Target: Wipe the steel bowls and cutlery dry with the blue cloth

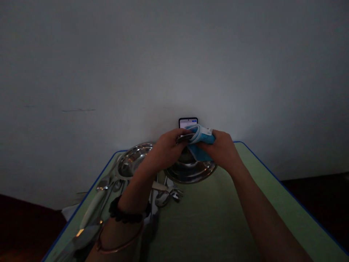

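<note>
My left hand (169, 147) is closed on the edge of a small metal dish-like piece (184, 138); only its thin, curved rim shows, so its exact kind is unclear. My right hand (220, 149) grips a blue cloth (203, 153) with a white edge and a small label. Part of the cloth is folded over the right side of that rim. Both hands are above a shiny steel plate or shallow bowl (191, 173), partly covered by the hands and cloth. Behind them a lit phone (188, 122) leans upright against the wall.
Another steel bowl (133, 160) stands at the table's back left. Several spoons, forks and larger utensils lie along the left side, including a fork (176, 193) and a white-handled utensil (92, 211). The green table (207, 218) has a blue edge and meets a grey wall (174, 65).
</note>
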The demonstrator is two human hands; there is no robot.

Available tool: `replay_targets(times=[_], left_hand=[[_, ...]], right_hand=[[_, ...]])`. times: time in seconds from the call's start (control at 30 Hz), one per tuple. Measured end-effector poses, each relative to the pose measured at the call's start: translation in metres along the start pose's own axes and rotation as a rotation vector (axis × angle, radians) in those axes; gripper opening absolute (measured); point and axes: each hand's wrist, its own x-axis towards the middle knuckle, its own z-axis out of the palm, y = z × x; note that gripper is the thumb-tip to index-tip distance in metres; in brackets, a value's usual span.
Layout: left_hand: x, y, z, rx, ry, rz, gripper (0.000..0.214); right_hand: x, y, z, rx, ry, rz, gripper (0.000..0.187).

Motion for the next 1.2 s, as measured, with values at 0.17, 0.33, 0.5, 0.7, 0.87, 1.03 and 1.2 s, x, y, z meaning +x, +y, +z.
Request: replay_targets(times=[0.17,0.33,0.5,0.7,0.87,1.03,1.2], left_hand=[[0.002,-0.007,-0.005,-0.094,0.155,-0.033,0.023],[0.004,-0.010,-0.005,-0.406,0.437,-0.081,0.022],[0.002,-0.005,-0.007,-0.375,0.281,-0.136,0.020],[0.001,-0.004,-0.009,-0.118,0.134,-0.103,0.025],[-0.002,0.000,-0.010,-0.002,0.070,-0.082,0.027],[-0.006,0.006,-0.010,0.022,0.020,-0.044,0.029],[-0.009,0.006,-0.006,0.037,0.002,-0.044,0.031]], right_hand=[[0.001,0.012,0.011,0.153,0.121,0.109,0.032],[0.001,0.024,0.018,0.466,0.055,0.231,0.034],[0.001,0.023,0.011,0.360,-0.014,0.191,0.024],[0.003,0.012,-0.005,0.055,-0.015,0.121,0.018],[0.001,0.004,-0.009,0.025,-0.018,0.108,0.022],[-0.001,-0.001,-0.010,0.045,-0.044,0.075,0.027],[-0.001,-0.003,-0.012,0.031,-0.068,0.047,0.028]])
